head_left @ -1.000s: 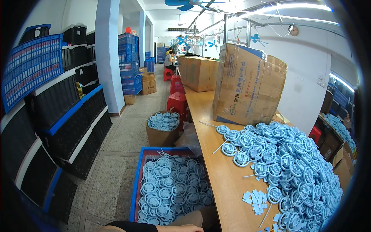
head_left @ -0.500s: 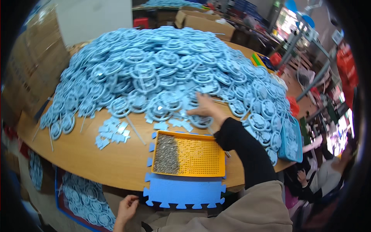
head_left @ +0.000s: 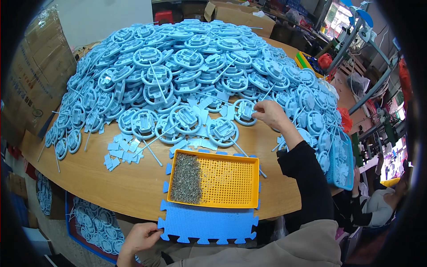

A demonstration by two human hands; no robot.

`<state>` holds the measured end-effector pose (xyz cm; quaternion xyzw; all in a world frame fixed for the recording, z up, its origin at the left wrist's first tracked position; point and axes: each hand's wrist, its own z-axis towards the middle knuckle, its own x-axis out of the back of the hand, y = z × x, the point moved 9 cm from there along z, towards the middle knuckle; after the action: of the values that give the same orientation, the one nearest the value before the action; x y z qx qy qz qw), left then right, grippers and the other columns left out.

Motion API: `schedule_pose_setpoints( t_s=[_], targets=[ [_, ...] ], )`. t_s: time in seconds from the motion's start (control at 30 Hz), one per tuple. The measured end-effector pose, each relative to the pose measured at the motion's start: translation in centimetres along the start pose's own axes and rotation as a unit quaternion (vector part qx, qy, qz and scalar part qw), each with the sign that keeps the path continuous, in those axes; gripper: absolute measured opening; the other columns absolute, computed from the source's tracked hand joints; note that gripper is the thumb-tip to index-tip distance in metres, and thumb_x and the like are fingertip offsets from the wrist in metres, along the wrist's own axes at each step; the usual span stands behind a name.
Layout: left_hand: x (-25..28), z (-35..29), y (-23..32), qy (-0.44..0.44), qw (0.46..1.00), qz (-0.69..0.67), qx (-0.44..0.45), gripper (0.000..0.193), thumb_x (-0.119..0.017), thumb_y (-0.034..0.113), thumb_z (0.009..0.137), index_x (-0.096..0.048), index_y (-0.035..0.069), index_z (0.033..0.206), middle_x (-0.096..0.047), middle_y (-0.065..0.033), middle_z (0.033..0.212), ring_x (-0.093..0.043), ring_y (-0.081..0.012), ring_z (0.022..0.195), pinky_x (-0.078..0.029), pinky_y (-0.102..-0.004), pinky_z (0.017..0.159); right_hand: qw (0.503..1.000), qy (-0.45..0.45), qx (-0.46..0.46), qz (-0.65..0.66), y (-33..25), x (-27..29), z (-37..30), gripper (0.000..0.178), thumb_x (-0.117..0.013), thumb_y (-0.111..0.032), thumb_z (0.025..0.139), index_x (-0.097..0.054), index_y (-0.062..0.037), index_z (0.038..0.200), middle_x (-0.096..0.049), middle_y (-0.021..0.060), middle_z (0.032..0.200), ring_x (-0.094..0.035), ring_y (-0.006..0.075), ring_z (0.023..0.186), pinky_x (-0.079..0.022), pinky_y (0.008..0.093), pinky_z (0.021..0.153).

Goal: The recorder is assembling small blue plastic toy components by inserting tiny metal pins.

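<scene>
My right hand [head_left: 270, 115] reaches to the front of the big heap, its fingers pinched at the right rim of a light blue ring-shaped plastic part [head_left: 245, 111]. Low on the left, my left hand [head_left: 141, 238] is closed, thumb and fingers at the left corner of a blue foam mat [head_left: 209, 224]. A yellow perforated tray [head_left: 229, 205] rests partly on this mat, with many small metal screws [head_left: 184, 180] piled in its left part. Just behind the tray lies another blue ring part [head_left: 222, 130] with a stick.
A large heap of light blue ring parts [head_left: 191, 58] covers the back of the wooden table [head_left: 89, 173]. Small blue plates [head_left: 122, 151] lie at left. A blue basket [head_left: 340, 164] stands at right, a cardboard box [head_left: 38, 75] at left. Another person [head_left: 378, 207] sits at far right.
My right hand has moved right along the front of the heap and now pinches a ring's rim. My left hand has come to the mat's corner. Ring parts behind the tray show more clearly.
</scene>
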<state>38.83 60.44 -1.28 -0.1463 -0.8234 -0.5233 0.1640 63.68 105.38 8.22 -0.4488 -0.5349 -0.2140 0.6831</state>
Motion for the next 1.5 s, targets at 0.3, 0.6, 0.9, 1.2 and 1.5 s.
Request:
schedule_pose_setpoints(
  t_s=[0.3, 0.6, 0.9, 1.2, 1.5],
  targets=[
    [1.8, 0.2, 3.7, -0.037, 0.989, 0.129, -0.064, 0.019, -0.069, 0.02, 0.076, -0.067, 0.008, 0.091, -0.064, -0.0091, 0.074, -0.063, -0.0251, 0.068, -0.049, -0.0324, 0.061, 0.984, 0.015, 0.019, -0.176, -1.7, -4.8, 0.9, 0.076, -0.074, -0.04, 0.065, -0.047, -0.0168, 0.132, -0.045, 0.0175, 0.133, -0.052, 0.0339, 0.113, -0.045, 0.0413, 0.095],
    [5.5, 0.0, 4.8, 0.163, 0.96, -0.186, -0.128, 0.033, -0.063, 0.013, 0.084, -0.057, 0.001, 0.114, -0.063, -0.01, 0.096, -0.062, -0.0166, 0.088, -0.051, -0.0299, 0.076, 0.912, -0.223, 0.014, 0.345, -14.2, -6.1, -2.6, 0.071, -0.07, -0.046, 0.075, -0.047, -0.0076, 0.13, -0.06, 0.0142, 0.11, -0.061, 0.0209, 0.095, -0.053, 0.0318, 0.071],
    [5.4, 4.8, 5.7, 0.165, 0.769, -0.587, -0.191, 0.055, -0.052, 0.012, 0.09, -0.028, 0.013, 0.14, -0.05, -0.0096, 0.124, -0.056, -0.0247, 0.108, -0.054, -0.0439, 0.079, 0.921, -0.135, 0.213, 0.296, -26.6, -9.1, -6.7, 0.054, -0.07, -0.019, 0.076, -0.05, -0.0077, 0.125, -0.056, 0.019, 0.114, -0.058, 0.0345, 0.101, -0.047, 0.04, 0.087],
    [7.9, 2.4, 0.3, 0.165, 0.773, -0.596, -0.142, 0.044, -0.053, 0.015, 0.09, -0.038, 0.005, 0.131, -0.056, -0.014, 0.118, -0.059, -0.0281, 0.105, -0.055, -0.0428, 0.075, 0.963, -0.066, 0.208, -0.157, -15.5, -11.2, 2.7, 0.034, -0.067, -0.011, 0.072, -0.06, -0.0127, 0.106, -0.056, 0.0104, 0.108, -0.056, 0.0327, 0.099, -0.047, 0.0415, 0.083],
    [8.9, 3.8, 2.7, 0.135, 0.743, -0.622, -0.21, 0.046, -0.049, 0.013, 0.092, -0.034, 0.009, 0.136, -0.052, -0.0113, 0.123, -0.057, -0.0233, 0.108, -0.054, -0.0409, 0.077, 0.985, 0.039, 0.068, 0.154, -12.4, -5.0, 0.8, 0.013, -0.067, -0.009, 0.076, -0.059, -0.0039, 0.084, -0.06, 0.0059, 0.066, -0.059, 0.0162, 0.06, -0.045, 0.0315, 0.054]
  ],
)
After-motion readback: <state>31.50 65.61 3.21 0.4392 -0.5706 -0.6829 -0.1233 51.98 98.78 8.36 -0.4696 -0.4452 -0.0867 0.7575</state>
